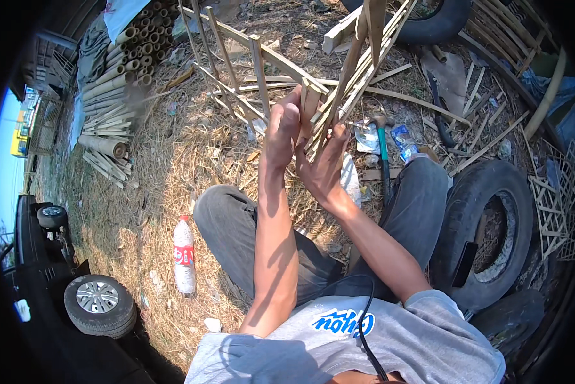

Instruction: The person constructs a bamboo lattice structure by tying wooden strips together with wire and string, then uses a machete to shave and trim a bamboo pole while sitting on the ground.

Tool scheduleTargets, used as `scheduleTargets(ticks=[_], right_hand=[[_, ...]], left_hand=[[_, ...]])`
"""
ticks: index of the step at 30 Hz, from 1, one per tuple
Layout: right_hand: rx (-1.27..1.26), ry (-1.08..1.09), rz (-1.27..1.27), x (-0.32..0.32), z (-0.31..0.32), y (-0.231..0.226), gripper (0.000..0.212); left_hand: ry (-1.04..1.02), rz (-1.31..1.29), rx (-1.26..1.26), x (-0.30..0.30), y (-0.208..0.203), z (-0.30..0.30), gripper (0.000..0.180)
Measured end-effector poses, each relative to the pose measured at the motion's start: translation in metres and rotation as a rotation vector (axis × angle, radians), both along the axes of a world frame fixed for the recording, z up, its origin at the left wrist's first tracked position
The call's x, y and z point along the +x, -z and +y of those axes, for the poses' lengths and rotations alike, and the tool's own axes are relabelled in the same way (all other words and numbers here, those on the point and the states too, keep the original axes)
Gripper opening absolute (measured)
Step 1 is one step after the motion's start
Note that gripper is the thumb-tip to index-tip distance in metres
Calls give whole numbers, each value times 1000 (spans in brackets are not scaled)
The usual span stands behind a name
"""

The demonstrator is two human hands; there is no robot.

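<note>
A frame of split bamboo strips (pixel 258 69) stands in front of me, with upright stakes joined by long crosspieces. At its near corner, my left hand (pixel 281 134) is closed round a short bamboo upright (pixel 310 105). Close beside it, my right hand (pixel 326 168) has its fingers wrapped round the lower part of the slanting bamboo strips (pixel 358 70). The fingers partly hide where the pieces meet. To the right of my right hand, a hammer (pixel 383 150) with a teal and dark handle lies on the ground by my knee.
A plastic bottle (pixel 184 259) with a red label stands left of my knee. Bamboo poles (pixel 118 80) are stacked at the far left. A tyre (pixel 451 237) with a phone (pixel 465 264) on it lies at right. Loose strips (pixel 422 105) litter the ground. A vehicle wheel (pixel 98 301) is at lower left.
</note>
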State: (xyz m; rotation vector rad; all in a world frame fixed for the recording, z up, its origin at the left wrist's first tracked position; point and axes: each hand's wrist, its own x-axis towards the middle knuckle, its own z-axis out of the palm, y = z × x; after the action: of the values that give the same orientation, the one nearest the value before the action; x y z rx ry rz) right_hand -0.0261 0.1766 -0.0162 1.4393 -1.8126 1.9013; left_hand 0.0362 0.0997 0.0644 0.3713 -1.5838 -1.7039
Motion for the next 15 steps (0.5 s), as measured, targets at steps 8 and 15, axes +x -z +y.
scheduleTargets(ticks=[8, 15], right_hand=[[122, -218, -115, -3, 9, 0, 79], [-13, -197, -126, 7, 11, 4, 92]], left_hand=[[-245, -158, -106, -3, -2, 17, 50], [-470, -272, -219, -2, 7, 24, 23]])
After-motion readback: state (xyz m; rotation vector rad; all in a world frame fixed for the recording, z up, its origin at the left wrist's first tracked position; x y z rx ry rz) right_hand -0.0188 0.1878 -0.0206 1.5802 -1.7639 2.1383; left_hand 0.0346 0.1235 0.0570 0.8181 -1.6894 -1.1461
